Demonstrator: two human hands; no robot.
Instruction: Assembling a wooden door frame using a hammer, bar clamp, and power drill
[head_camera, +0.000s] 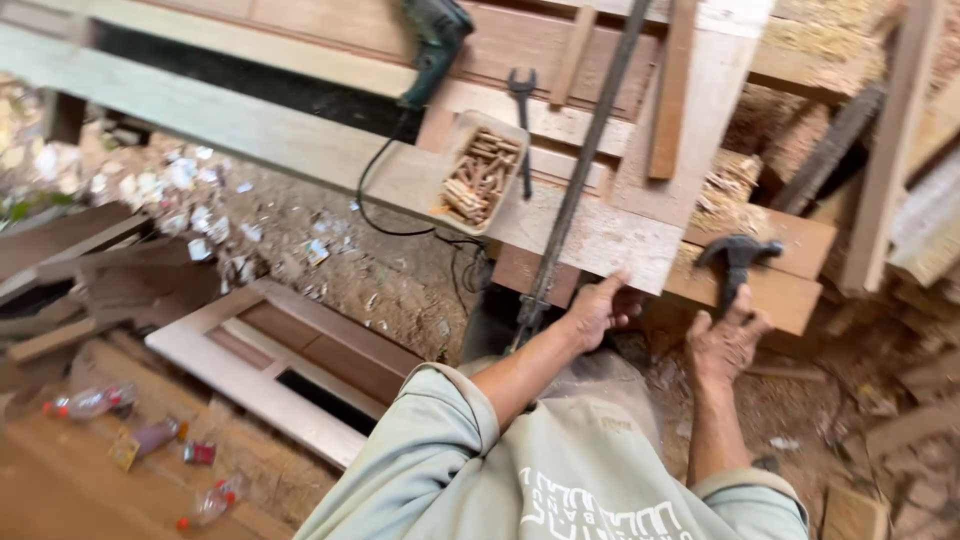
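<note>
Far left on the dirt floor I see plastic bottles lying on their sides among scraps, and a wooden door frame lying flat beside them. Pale litter is strewn over the ground above that.

Moving toward the middle, a green power drill rests on the wooden panel with its black cord looping down off the edge. Just beside it sits a small open box of wooden dowels, and a dark spanner lies just to the right of the box. A long metal bar clamp runs diagonally across the panel down toward me.

My left hand is at the lower edge of the panel, near the foot of the clamp, fingers curled over the board's underside with the index finger pointing up along the edge; it grips the panel's rim and nothing loose.

Farther right, my right hand is closed around the handle of a hammer, whose dark claw head rests on a reddish plank at the panel's right corner. Wood shavings are heaped behind it, and lean slats stand at the far right.
</note>
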